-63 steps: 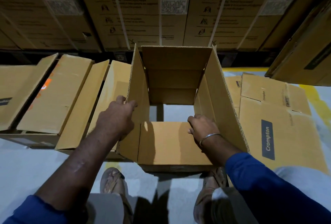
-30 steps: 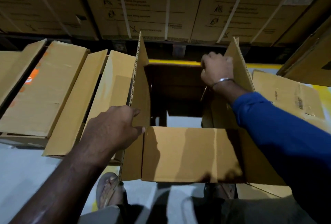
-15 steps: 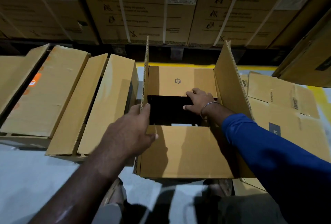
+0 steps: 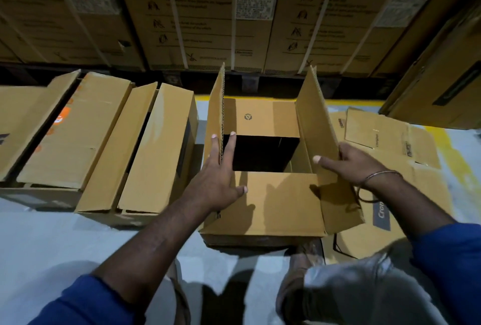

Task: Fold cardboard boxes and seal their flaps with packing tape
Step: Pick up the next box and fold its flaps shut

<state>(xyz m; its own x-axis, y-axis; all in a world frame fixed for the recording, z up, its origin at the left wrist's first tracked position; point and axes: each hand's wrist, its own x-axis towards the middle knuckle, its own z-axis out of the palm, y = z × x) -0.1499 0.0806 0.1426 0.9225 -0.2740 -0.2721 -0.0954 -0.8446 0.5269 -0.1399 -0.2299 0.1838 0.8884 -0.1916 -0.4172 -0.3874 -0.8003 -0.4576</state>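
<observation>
The box (image 4: 263, 194) sits on the floor between both hands. The left flap (image 4: 215, 119) is straddled by the spread left hand (image 4: 217, 179); the right flap (image 4: 320, 142) is pinched by the right hand (image 4: 351, 160). Probably light, bendy corrugated stuff, best held near the creases.

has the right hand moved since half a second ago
Yes. The right hand has left the far flap inside the box and gone out to the right, where it now grips the upright right flap.
</observation>
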